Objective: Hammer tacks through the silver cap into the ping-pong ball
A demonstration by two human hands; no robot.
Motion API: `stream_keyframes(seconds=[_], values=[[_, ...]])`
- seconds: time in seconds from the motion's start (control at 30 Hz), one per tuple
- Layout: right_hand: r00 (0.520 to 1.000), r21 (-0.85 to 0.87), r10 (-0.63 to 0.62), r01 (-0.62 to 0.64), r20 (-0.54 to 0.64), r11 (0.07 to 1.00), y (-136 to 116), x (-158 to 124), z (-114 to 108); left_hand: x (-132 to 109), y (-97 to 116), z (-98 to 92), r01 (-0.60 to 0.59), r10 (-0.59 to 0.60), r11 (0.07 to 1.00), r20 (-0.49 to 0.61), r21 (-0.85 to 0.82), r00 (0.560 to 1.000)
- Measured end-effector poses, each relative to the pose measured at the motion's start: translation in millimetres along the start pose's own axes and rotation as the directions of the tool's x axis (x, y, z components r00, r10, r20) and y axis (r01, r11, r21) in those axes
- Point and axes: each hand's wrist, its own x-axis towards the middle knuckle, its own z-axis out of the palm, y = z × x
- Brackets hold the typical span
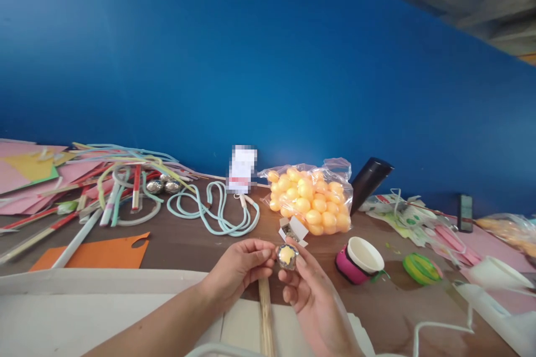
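My right hand (307, 284) grips a small ball (287, 256) between thumb and fingers. The ball is orange-yellow in the middle, with a shiny silver covering around it. At the ball's left side, my left hand (239, 268) has thumb and forefinger pinched together; whatever is between them is too small to make out. A small open white box (294, 230) with little dark pieces inside stands just behind the ball. Below both hands a bundle of thin wooden sticks (266, 315) lies lengthwise.
A clear bag of orange balls (312, 198) sits behind the hands, beside a black cylinder (372, 181). Several silver balls (172, 186), a blue lanyard cord (218, 217) and orange sheet (96, 254) lie left. A white cup (365, 255) and green tape (421, 269) stand right.
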Motion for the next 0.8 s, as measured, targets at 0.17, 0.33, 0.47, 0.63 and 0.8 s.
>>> stream_keyframes(seconds=[0.17, 0.33, 0.47, 0.63, 0.8], values=[[0.999, 0.018, 0.007, -0.006, -0.042, 1.0, -4, -1, 2, -1, 1, 0.6, -0.015, 0.015, 1.0, -0.001, -0.021, 1.0], [0.996, -0.075, -0.022, 0.016, -0.087, 0.997, -4, 0, -2, -1, 5, 1.4, -0.04, 0.04, 0.998, 0.003, -0.058, 0.999], [0.996, -0.182, -0.029, 0.014, -0.079, 0.983, 1, 4, -7, -3, 9, 4.4, -0.03, 0.031, 0.998, 0.026, -0.051, 0.999], [0.998, -0.308, -0.042, 0.029, -0.038, 0.951, 6, 5, -7, -8, 11, 8.7, -0.021, 0.02, 1.0, 0.084, 0.012, 0.996], [0.993, -0.403, -0.088, 0.051, -0.073, 0.914, 5, 3, 0, -11, 9, 9.4, -0.008, 0.002, 0.999, 0.112, 0.051, 0.994]])
